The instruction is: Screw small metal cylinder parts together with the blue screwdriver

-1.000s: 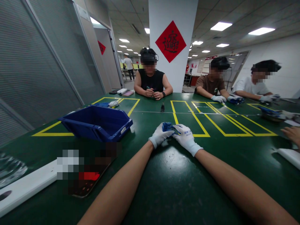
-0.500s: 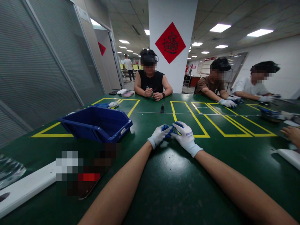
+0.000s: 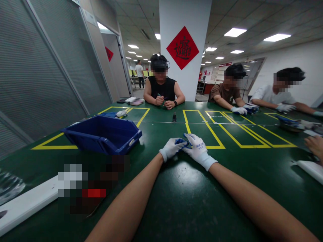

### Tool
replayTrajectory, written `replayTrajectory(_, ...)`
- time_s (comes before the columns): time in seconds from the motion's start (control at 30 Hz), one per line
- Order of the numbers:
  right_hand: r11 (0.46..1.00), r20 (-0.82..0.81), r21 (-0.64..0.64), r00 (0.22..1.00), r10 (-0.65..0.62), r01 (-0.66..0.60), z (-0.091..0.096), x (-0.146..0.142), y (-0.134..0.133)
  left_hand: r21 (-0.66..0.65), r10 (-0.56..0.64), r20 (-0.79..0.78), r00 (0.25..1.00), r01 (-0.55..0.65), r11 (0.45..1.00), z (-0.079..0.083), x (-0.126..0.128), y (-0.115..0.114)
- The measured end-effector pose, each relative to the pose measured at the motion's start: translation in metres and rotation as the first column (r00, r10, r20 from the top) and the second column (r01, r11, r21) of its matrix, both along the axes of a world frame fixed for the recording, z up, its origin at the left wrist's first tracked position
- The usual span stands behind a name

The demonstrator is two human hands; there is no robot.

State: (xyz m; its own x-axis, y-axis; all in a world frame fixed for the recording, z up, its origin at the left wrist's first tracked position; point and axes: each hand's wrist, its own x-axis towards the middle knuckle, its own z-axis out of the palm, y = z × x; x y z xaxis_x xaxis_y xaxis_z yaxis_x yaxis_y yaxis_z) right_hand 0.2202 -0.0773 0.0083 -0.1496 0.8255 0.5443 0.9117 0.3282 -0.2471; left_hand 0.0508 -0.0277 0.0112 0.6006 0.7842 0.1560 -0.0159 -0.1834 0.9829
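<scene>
My left hand (image 3: 173,148) and my right hand (image 3: 197,147) meet over the middle of the green table (image 3: 191,198). Both wear white gloves with blue palms. Their fingers are bent and brought together at the tips. Whatever sits between them, if anything, is hidden by the gloves and too small to name. Beyond my hands a small black item with a narrow top (image 3: 174,117) stands upright on the table. To the left of my hands is a blue plastic bin (image 3: 101,143), its low front side turned toward me.
Yellow tape outlines (image 3: 214,147) mark the tabletop. A white bar-shaped object (image 3: 30,204) and a blurred-out dark item (image 3: 98,190) lie front left. Across the table sits a person in a black top (image 3: 161,87); two gloved co-workers sit at right. More gloves (image 3: 121,113) lie behind the bin.
My fingers have shifted against each other, and the right fingertips are a little more raised and spread. The far-right co-worker's arm has reached further right. The view has tilted slightly.
</scene>
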Motion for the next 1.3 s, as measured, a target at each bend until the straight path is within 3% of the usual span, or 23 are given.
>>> replayTrajectory(0.27,0.990,0.202,-0.109,0.977,-0.065,0.089,0.007,-0.007,-0.005,0.169,0.081,-0.093,0.992,-0.064,0.984,-0.002,0.000,-0.005)
replayTrajectory(0.37,0.985,0.247,-0.100,0.963,-0.112,0.140,0.011,-0.009,-0.007,0.285,0.220,-0.139,0.966,-0.173,0.943,0.000,-0.005,-0.002)
replayTrajectory(0.47,0.976,0.244,-0.091,0.955,-0.170,0.197,0.013,-0.010,-0.008,0.272,0.359,-0.098,0.928,-0.322,0.907,0.002,-0.016,0.007)
replayTrajectory(0.53,0.969,0.237,-0.123,0.954,-0.182,0.216,0.013,-0.011,-0.009,0.277,0.436,-0.122,0.891,-0.392,0.877,0.003,-0.024,0.012)
replayTrajectory(0.6,0.962,0.233,-0.164,0.956,-0.178,0.219,0.013,-0.012,-0.010,0.371,0.521,-0.200,0.830,-0.428,0.824,0.004,-0.030,0.016)
replayTrajectory(0.73,0.949,0.232,-0.227,0.958,-0.167,0.220,0.012,-0.014,-0.011,0.560,0.631,-0.314,0.709,-0.399,0.726,0.003,-0.030,0.014)
replayTrajectory(1.0,0.923,0.286,-0.317,0.950,-0.125,0.217,0.013,-0.015,-0.010,0.667,0.580,-0.441,0.685,-0.182,0.722,-0.003,-0.021,0.010)
replayTrajectory(1.3,0.906,0.318,-0.355,0.941,-0.116,0.232,0.018,-0.018,-0.013,0.650,0.564,-0.428,0.706,-0.193,0.735,0.005,-0.021,0.005)
